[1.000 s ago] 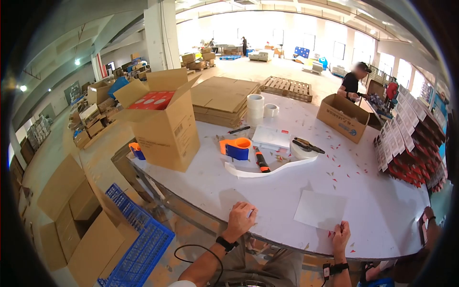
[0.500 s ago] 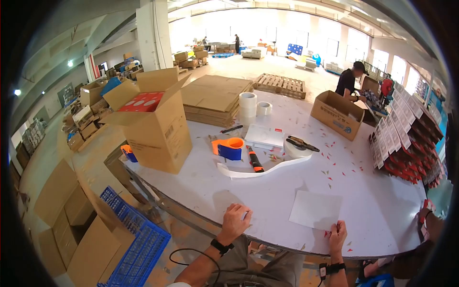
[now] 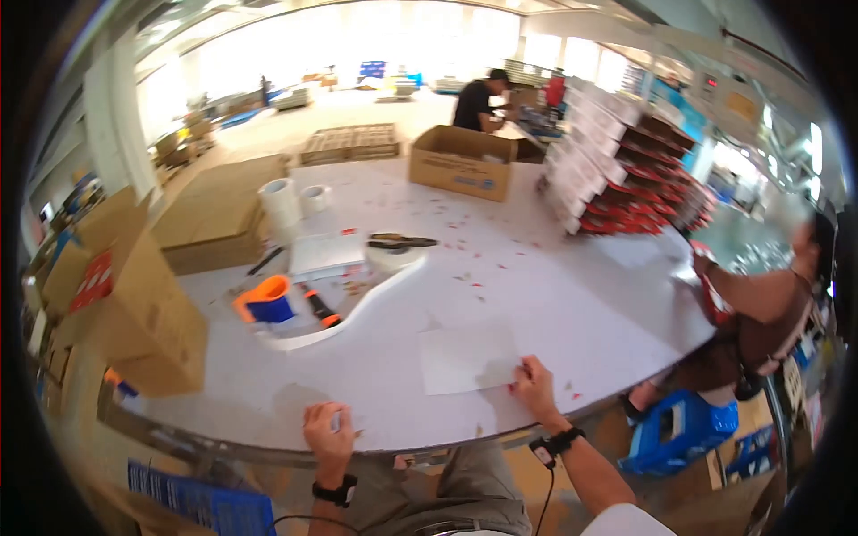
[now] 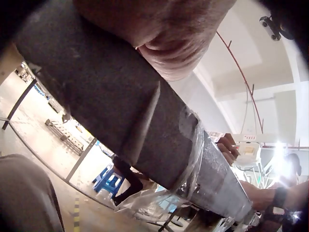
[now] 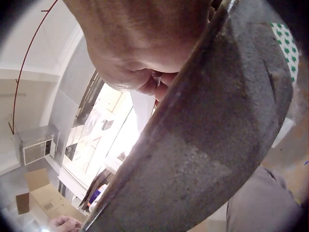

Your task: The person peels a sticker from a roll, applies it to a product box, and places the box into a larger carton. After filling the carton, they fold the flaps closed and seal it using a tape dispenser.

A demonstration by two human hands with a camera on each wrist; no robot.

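My left hand (image 3: 329, 433) rests at the near edge of the table (image 3: 590, 295), its fingers loosely curled. In the left wrist view the heel of that hand (image 4: 169, 38) lies on the table's edge, its fingers hidden. To the right, my right hand (image 3: 536, 389) pinches the near right corner of a white rectangular sheet (image 3: 469, 357) that is close over the tabletop. The right wrist view shows the underside of the right hand (image 5: 140, 48) above the table edge, with part of the pale sheet (image 5: 141, 107) beyond the fingers.
Beyond the hands are a tape dispenser (image 3: 271, 309), a cutter (image 3: 322, 308), a curling white strip (image 3: 357, 317), dark-handled scissors (image 3: 400, 241) and tape rolls (image 3: 280, 204). Cartons (image 3: 161, 313) stand left, stacked red-and-white packaging (image 3: 617, 170) right. A seated person (image 3: 769, 304) works at the right edge.
The head view has turned to the right, so the table's things shift left and the seated person comes into view. Both hands keep nearly the same pose; the sheet stays in the right hand.
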